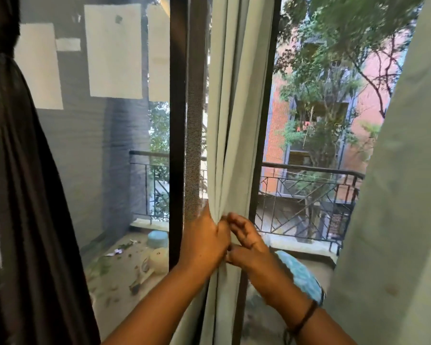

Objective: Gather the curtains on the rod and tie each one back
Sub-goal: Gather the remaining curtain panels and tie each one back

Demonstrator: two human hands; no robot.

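A pale green curtain [230, 103] hangs bunched into narrow folds at the centre of the window. My left hand [204, 241] clutches the bunched fabric from its left side. My right hand [246, 241] presses against the same bunch from the right, fingers curled on the folds. A second pale green curtain [393, 207] hangs loose along the right edge. At the far left a dark brown curtain [18, 170] hangs pinched in near its top. The rod is out of view.
Dark window frame posts [177, 120] stand left and right of the bunched curtain, with mesh screen behind. Outside lies a balcony with a black metal railing [309, 180], a blue bowl [157, 239], scattered leaves and debris. A blue patterned object [301, 272] sits by my right wrist.
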